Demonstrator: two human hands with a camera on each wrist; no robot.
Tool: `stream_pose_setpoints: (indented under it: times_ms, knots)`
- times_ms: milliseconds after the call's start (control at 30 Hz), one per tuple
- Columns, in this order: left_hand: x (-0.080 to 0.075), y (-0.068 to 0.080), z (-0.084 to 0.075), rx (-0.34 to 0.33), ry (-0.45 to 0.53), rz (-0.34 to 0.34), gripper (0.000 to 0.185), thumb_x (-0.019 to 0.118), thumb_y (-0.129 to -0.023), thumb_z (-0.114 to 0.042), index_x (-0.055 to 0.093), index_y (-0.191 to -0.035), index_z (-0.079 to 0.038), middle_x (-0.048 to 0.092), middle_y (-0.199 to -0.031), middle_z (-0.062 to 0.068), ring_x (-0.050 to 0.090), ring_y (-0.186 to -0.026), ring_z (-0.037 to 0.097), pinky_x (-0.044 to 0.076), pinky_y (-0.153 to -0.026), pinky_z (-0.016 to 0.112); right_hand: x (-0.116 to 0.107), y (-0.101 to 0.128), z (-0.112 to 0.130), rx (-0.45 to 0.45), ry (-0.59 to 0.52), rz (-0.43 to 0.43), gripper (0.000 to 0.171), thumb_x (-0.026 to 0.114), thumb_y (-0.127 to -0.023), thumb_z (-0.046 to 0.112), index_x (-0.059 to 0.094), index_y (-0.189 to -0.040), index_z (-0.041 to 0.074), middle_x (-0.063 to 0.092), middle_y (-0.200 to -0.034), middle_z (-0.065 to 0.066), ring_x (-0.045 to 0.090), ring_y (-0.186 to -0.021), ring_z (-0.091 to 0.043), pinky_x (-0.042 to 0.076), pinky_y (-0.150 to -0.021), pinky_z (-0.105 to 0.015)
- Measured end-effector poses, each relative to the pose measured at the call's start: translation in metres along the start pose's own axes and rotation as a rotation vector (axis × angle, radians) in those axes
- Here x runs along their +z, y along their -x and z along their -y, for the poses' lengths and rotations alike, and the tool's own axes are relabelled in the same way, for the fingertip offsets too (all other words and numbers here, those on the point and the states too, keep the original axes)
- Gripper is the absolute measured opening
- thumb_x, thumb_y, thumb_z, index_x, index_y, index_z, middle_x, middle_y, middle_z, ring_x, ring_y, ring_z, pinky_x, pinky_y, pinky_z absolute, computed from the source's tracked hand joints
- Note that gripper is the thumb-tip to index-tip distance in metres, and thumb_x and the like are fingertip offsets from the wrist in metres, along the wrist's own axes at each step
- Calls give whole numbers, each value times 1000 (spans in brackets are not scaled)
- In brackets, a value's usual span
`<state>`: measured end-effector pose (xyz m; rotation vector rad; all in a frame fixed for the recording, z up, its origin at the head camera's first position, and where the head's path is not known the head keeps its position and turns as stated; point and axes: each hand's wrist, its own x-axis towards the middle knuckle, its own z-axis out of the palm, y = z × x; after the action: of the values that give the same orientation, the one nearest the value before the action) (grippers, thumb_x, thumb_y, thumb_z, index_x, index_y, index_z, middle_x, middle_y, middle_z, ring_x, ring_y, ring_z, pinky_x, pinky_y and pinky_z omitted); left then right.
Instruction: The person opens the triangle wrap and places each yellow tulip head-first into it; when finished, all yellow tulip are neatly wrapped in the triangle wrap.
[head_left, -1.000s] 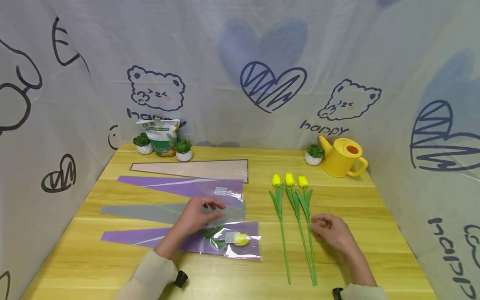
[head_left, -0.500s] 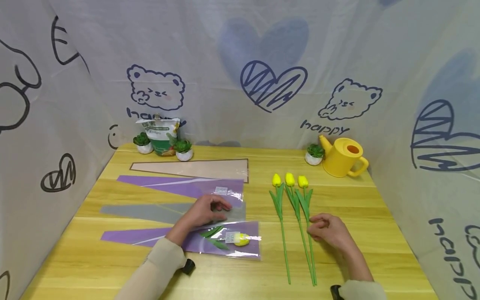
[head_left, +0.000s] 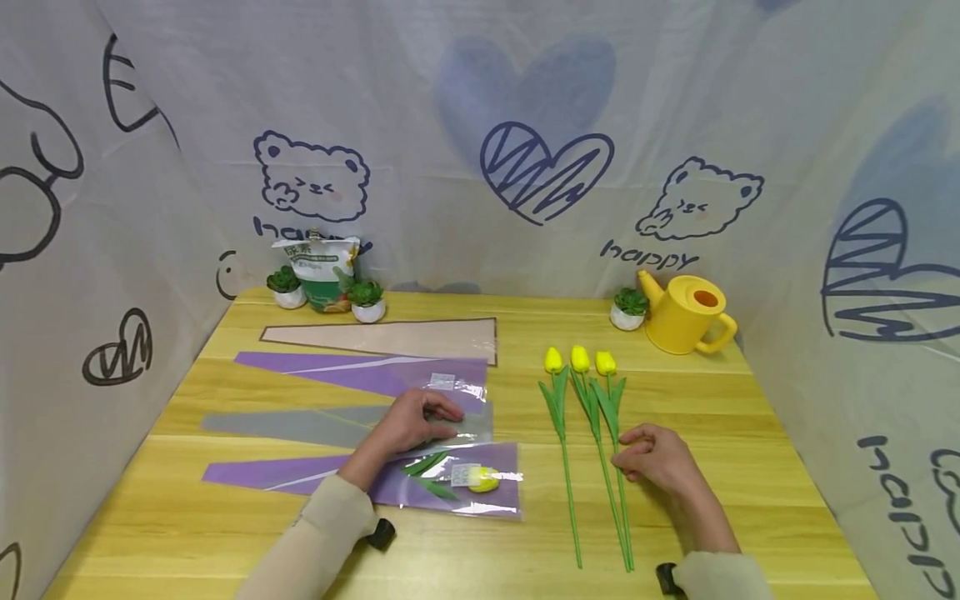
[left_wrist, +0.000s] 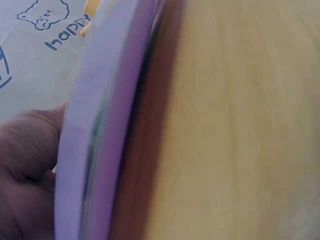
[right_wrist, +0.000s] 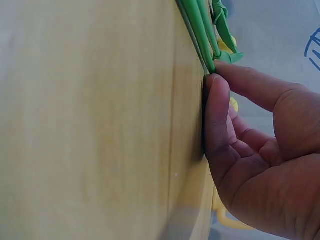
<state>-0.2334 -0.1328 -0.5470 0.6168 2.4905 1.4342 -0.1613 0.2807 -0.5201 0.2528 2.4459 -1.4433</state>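
Note:
My left hand (head_left: 411, 423) rests over the right part of a grey flower sleeve (head_left: 288, 423), its fingers loosely bent and its thumb apart from them. Just in front lies a purple sleeve (head_left: 498, 502) with a yellow tulip (head_left: 487, 480) inside. In the left wrist view, purple film (left_wrist: 97, 150) hides the fingertips. My right hand (head_left: 660, 460) pinches the stem of the rightmost yellow tulip (head_left: 606, 364) between thumb and index finger. Two more tulips lie left of it, a middle one (head_left: 580, 359) and a left one (head_left: 552, 361).
Behind the grey sleeve lie another purple sleeve (head_left: 322, 365) and a pale dark-edged sleeve (head_left: 390, 335). At the back left stand a green-white bag (head_left: 322, 279) and two potted plants (head_left: 367, 302). A third potted plant (head_left: 628, 310) and a yellow watering can (head_left: 678, 317) stand back right.
My left hand has shifted slightly right over the grey sleeve. The right hand has moved a little left and closed its fingertips on the rightmost tulip's stem. The tulips lie as before.

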Motion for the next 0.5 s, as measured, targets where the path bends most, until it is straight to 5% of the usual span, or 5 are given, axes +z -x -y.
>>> stream_pose_setpoints:
  times_ms: [300, 500]
  knots:
    - [4, 0, 3, -5, 12, -15, 16, 84, -85, -7, 81, -101, -10, 81, -95, 4, 73, -84, 10, 56, -78, 22, 2, -2, 1, 23, -6, -14, 34, 76, -88, 0, 61, -117, -11, 73, -91, -14, 71, -74, -21, 61, -65, -32]
    - [5, -1, 2, -29, 11, -14, 28, 89, -80, -14, 80, -107, -12, 81, -99, 2, 73, -91, 13, 56, -83, 24, 0, -3, 0, 16, -10, -3, 33, 76, -88, -1, 60, -116, -12, 73, -90, -14, 71, -73, -20, 61, -65, -32]
